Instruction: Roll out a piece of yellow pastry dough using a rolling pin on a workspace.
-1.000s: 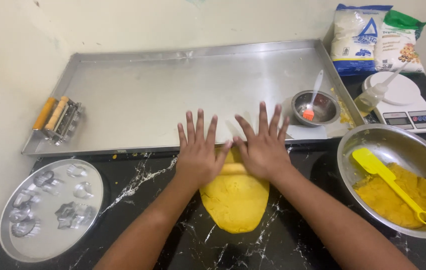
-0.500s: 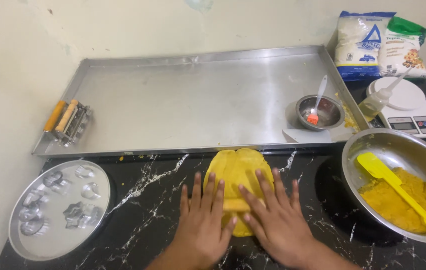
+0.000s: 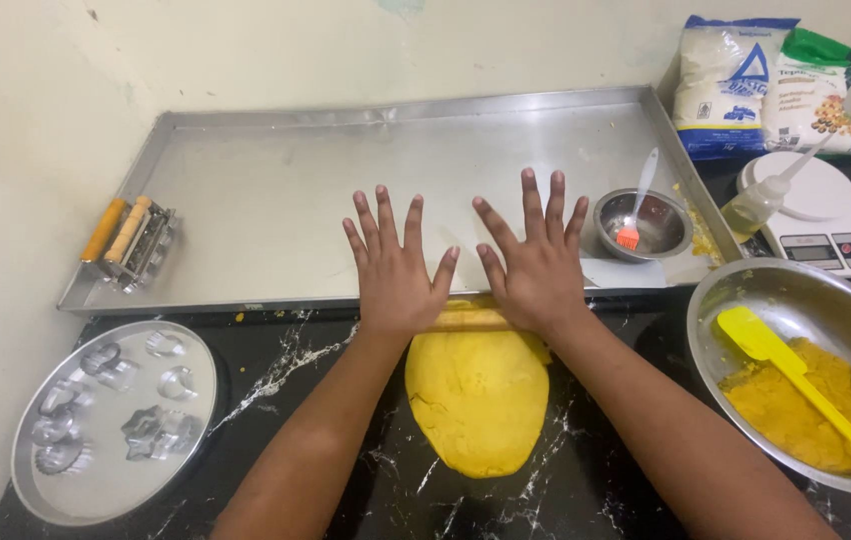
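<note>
while both hands (image 3: pixel 401 265) (image 3: pixel 536 260) press flat, fingers spread, the rolling pin (image 3: pixel 471 320) lies under their palms.

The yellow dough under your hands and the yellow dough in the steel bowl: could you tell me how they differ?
The rolled dough lies flat as a smooth oval sheet on the black marble counter; the dough in the bowl is a rough, crumbly heap. The sheet has a wooden rolling pin at its far end under both hands; the heap carries a yellow spatula. Both are the same deep yellow.
</note>
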